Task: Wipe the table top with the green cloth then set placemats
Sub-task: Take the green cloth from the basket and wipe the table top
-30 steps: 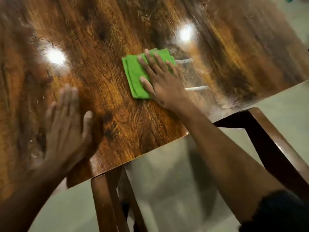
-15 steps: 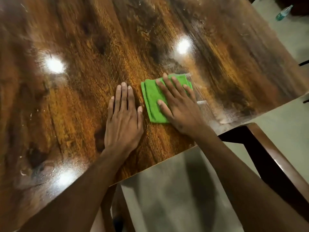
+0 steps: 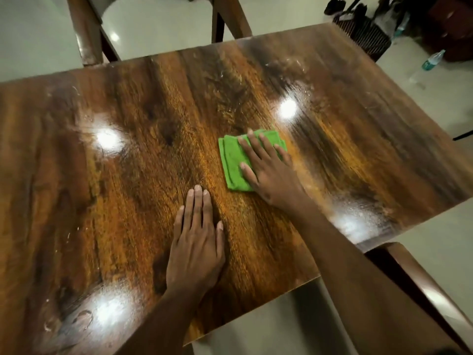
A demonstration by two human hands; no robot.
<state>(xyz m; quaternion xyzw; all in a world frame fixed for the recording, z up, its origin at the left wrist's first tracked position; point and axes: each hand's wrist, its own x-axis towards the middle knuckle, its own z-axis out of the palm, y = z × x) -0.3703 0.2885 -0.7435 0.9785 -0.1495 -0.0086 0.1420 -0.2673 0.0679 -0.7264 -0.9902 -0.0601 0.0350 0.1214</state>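
A folded green cloth (image 3: 233, 162) lies on the glossy brown wooden table top (image 3: 128, 188), right of the middle. My right hand (image 3: 268, 170) presses flat on the cloth's right half, fingers spread, covering part of it. My left hand (image 3: 195, 242) rests flat on the bare wood below and left of the cloth, fingers together, holding nothing. White smears and streaks show on the table's right and far parts. No placemats are in view.
A wooden chair (image 3: 419, 290) stands at the near right corner, and another chair (image 3: 87, 29) at the far side. On the pale floor at the far right are a plastic bottle (image 3: 432, 60) and dark bags (image 3: 363, 32).
The view has lifted and now takes in the whole table. My left hand came in from the left edge and settled flat near the cloth. My right hand stays on the cloth.
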